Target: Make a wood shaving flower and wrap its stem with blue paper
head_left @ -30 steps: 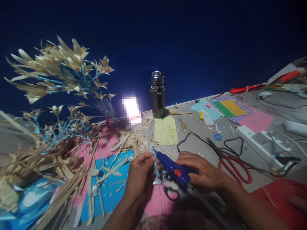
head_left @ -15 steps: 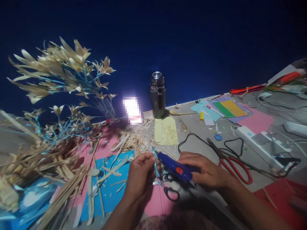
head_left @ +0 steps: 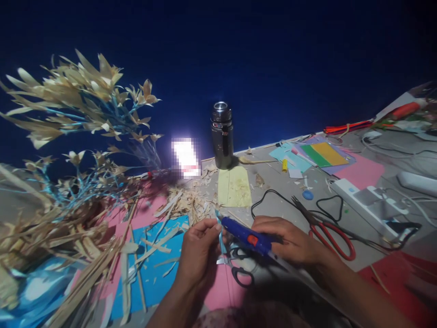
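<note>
The right hand [head_left: 290, 241] grips the glue gun [head_left: 246, 234], its tip at a thin blue strip [head_left: 221, 237] pinched in the left hand [head_left: 198, 250]. Gluing looks just started. Many straw flowers [head_left: 78, 95] stand finished; loose straw [head_left: 186, 200] waits.

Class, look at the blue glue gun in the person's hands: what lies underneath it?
Under the blue glue gun lie black-handled scissors on a pink sheet. The right hand and the gun cover the blades, so they cannot be seen.
</note>
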Motion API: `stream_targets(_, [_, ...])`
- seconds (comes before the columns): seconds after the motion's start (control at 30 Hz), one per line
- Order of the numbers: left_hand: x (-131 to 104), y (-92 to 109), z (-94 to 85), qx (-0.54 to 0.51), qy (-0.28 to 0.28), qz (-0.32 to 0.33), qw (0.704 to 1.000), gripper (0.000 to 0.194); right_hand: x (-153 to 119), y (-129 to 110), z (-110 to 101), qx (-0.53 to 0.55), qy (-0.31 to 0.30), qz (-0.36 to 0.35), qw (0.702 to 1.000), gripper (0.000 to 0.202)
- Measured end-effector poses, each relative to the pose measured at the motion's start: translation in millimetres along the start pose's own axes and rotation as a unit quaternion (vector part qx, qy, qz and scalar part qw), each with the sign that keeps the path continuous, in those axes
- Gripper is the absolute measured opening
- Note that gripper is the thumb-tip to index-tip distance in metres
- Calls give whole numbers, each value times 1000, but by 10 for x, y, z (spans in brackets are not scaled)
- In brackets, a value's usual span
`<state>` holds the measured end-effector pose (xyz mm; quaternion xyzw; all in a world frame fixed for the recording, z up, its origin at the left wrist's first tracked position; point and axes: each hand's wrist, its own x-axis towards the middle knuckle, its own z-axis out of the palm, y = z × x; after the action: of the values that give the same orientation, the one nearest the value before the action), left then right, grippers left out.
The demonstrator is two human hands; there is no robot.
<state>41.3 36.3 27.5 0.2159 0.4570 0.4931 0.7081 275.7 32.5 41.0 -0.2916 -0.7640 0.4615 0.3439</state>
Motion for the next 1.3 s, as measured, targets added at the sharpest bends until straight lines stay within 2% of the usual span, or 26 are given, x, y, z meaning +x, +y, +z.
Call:
stream_targets(0.17, [-4,10,15,-4,7,8,1000,21,-11,24,10,-7,16,10,1000,44])
stream_targets(0.5, [13,-41,-18,-12,-7,10,1000,17,0,19,25,3,2,12,1000,49])
stream_targets(0.7, [1,-27,-25,-10,5,11,1000,18,-69,42,-99,-9,-28,28,999,50])
stream_targets(0.83, [-11,4,-18,-9,18,8,1000,25,-104,166,-220,-132,-31,64,989,42])
stream_targets(0.97, [-48,52,32,-7,6,-7,1000,34,-36,350,-237,-300,-23,115,947,35])
stream_targets(1.07, [-82,71,68,-1,-7,-11,1000,36,15,420,-219,-349,-26,133,927,38])
stream_targets(1.13, [-95,71,84,-1,-9,-9,1000,36,43,398,-206,-346,11,124,930,34])
stream_targets(1.2, [-102,65,101,-4,-13,-10,1000,35,87,325,-177,-302,90,98,944,21])
stream_targets(1.23, [-105,61,113,-4,-19,-12,1000,35,120,277,-152,-258,135,89,953,18])
stream_targets(1.3, [-114,55,148,-2,-37,-24,999,34,205,188,-75,-103,178,99,974,24])
